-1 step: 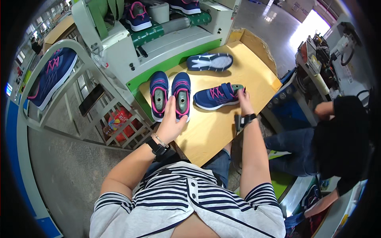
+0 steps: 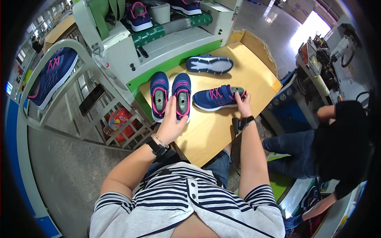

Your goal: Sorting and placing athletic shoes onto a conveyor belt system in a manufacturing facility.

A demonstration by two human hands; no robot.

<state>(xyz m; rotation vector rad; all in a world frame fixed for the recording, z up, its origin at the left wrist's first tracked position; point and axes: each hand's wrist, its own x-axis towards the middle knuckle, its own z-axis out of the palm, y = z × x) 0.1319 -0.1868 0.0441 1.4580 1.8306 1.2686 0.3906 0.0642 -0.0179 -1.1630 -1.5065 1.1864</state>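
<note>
Two navy sneakers with pink trim stand side by side on a yellow wooden board, toes pointing away: the left sneaker (image 2: 159, 95) and the middle sneaker (image 2: 182, 93). My left hand (image 2: 170, 123) is closed around the heel of the middle one, its fingers running down the gap between the pair. To the right, another navy sneaker (image 2: 213, 98) lies with its toe to the left. Its heel is gripped by my right hand (image 2: 244, 104), thumb over the collar. Green-grey forms with a hole fill these shoes. Farther back, a sneaker on its side (image 2: 209, 64) shows its white sole.
Behind the board (image 2: 210, 135) stands a white machine with a green roller (image 2: 154, 36) and more sneakers on it. At left, a grey rack (image 2: 85, 75) holds a phone (image 2: 92, 99) and a sneaker (image 2: 53, 75). A co-worker in black (image 2: 345, 139) is at right.
My right hand has closed on the right sneaker's heel, its thumb now over the collar. My left hand stays where it was. The co-worker at right has shifted slightly.
</note>
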